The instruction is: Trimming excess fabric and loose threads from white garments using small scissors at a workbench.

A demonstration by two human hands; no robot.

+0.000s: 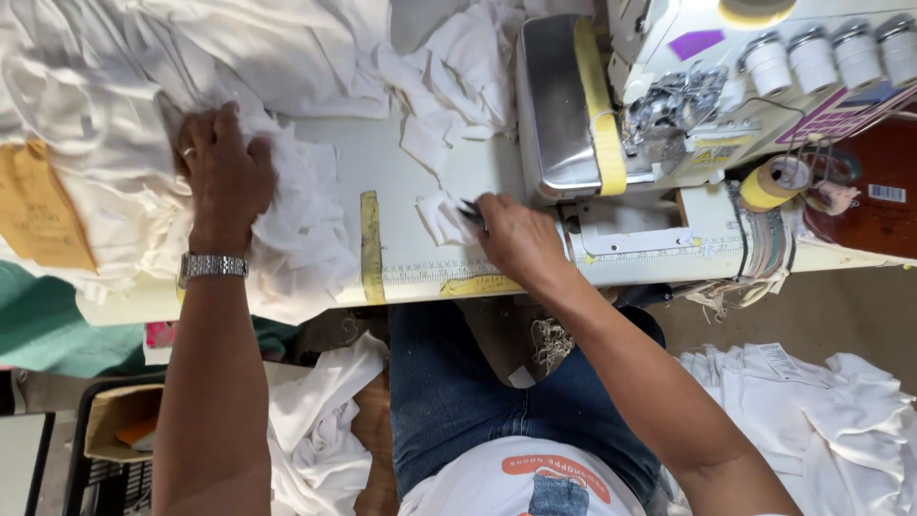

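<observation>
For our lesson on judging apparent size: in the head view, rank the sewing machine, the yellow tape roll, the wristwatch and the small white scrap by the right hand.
1. sewing machine, by far the largest
2. wristwatch
3. yellow tape roll and small white scrap: alike, not ranked; the roll sits farther off.

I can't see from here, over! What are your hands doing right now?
Left hand pressing down on white fabric pile. Right hand holding small dark tool against a white fabric scrap. Sewing machine just beyond.
</observation>
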